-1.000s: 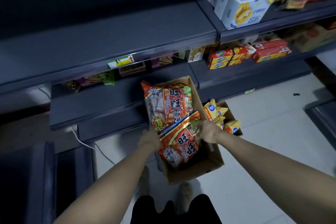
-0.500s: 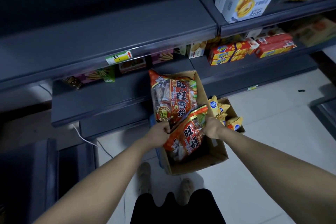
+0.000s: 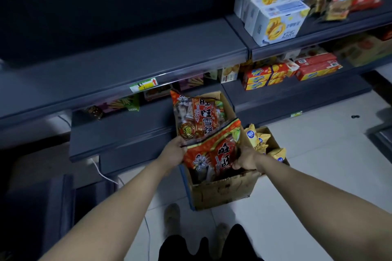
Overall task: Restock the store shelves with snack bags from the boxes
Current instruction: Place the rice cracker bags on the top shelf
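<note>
Dim store aisle, grey shelves (image 3: 127,65) ahead. Cardboard box (image 3: 222,192) on the floor, two red snack bags sticking out. My left hand (image 3: 174,152) grips the near red bag (image 3: 212,154) at its left edge, right hand (image 3: 246,159) its right edge. Far red bag (image 3: 197,118) leans behind. Yellow bags (image 3: 257,140) just beside.

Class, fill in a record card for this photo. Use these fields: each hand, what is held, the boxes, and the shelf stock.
left hand: grips the left edge of the red snack bags
right hand: grips their right edge
red snack bags: two, overlapping, sticking up out of the cardboard box
cardboard box: open, on the floor in front of the shelves
second box: just right of it, holding yellow bags
upper right shelf: white boxes
</note>
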Demonstrator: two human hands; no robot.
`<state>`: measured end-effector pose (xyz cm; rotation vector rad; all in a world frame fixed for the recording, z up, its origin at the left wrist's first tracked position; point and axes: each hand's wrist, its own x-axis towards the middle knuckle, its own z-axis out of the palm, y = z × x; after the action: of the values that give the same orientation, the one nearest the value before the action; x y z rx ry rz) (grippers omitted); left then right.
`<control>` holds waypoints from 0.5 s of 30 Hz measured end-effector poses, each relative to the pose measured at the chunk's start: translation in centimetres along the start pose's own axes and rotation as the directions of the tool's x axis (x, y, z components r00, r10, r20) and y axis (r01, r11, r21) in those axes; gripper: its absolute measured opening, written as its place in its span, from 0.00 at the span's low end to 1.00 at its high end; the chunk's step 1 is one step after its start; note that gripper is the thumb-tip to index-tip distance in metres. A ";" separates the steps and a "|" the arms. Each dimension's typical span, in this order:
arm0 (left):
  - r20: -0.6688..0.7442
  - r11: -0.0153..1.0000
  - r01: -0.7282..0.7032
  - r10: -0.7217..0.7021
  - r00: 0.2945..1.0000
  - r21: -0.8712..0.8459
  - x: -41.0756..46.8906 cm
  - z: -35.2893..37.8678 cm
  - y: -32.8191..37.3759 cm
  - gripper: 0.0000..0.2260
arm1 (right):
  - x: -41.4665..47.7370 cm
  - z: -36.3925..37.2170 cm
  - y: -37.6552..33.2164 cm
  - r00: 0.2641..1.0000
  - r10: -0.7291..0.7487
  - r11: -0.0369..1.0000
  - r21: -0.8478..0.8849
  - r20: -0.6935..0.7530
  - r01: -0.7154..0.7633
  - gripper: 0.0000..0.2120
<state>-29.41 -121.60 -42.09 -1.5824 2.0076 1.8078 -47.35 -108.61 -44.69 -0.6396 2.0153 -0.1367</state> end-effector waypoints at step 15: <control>-0.193 0.989 0.124 -0.139 0.971 -0.086 1.3 1.6 -3.8 0.12 | 2.0 5.3 3.9 0.991 0.034 0.995 0.089 0.132 -0.046 0.44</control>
<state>-28.45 -120.57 -46.16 -1.9391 1.8752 1.7577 -45.12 -105.35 -50.37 -0.5354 1.8833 -0.1589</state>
